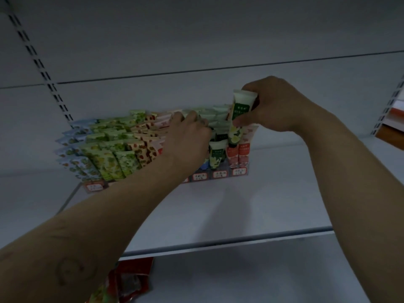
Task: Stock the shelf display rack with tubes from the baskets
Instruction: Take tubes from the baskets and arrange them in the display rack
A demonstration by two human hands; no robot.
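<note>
Right hand (pixel 277 106): thumb and fingers pinching a green-and-white tube (pixel 239 110), upright, crimped end up. Left hand (pixel 188 136): just beside, fingers among the stocked tubes; grip unclear in dim light. Beneath both: display rack (pixel 218 174), apparently near full, on a white shelf (pixel 240 204).

Rack on shelf, hands above
The clear plastic display rack (pixel 218 175) sits on the white metal shelf (pixel 262 206); the left hand (pixel 188 136) touches its middle rows; just right of that hand, the right hand (pixel 275 106) holds a green-and-white plastic tube (pixel 239 112) upright over the end rows.
</note>
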